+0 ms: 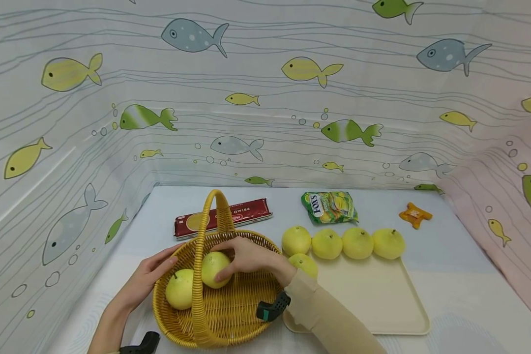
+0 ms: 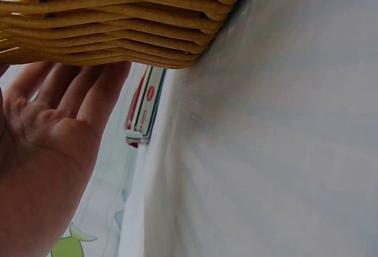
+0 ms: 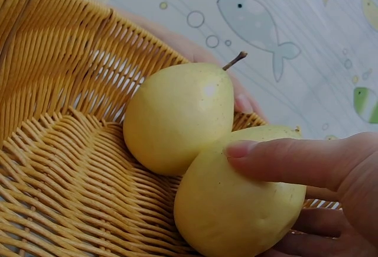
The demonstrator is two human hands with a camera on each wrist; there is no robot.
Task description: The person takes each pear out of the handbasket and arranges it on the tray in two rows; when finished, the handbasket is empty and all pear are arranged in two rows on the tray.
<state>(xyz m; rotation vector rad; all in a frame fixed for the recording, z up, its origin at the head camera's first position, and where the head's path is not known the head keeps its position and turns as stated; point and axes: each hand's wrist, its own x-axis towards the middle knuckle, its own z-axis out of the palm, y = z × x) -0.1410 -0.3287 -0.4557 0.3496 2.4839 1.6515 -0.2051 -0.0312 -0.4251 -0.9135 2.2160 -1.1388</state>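
Pear number two (image 1: pixel 214 268) is held by the right hand (image 1: pixel 252 255) inside the wicker basket (image 1: pixel 243 314), fingers and thumb curled round it, and it's pressed right up against another pear (image 1: pixel 180 289) already lying on the basket floor. In the right wrist view the thumb (image 3: pixel 277 161) is seen laid across the top of the held pear (image 3: pixel 236 210), with the other pear (image 3: pixel 177 118) touching it on the left, stem pointing up and to the right. The left hand (image 1: pixel 148 275) is kept flat against the outer wall of the basket on its left side, fingers straight and relaxed, nothing gripped; the left wrist view shows the same thing, with the open palm (image 2: pixel 44 133) set against the woven rim (image 2: pixel 118 26). The tall basket handle (image 1: pixel 212 216) arches up between the two hands. Just right of the basket, a cream tray (image 1: pixel 380 305) is seen with a row of four pears (image 1: pixel 342 243) along its far edge and a fifth one (image 1: pixel 304 264) partly hidden behind the right wrist. Further back on the pale tablecloth, a red biscuit packet (image 1: pixel 243 216), a green Fox's candy bag (image 1: pixel 329 206) and a small orange wrapper (image 1: pixel 415 215) are laid out well apart.
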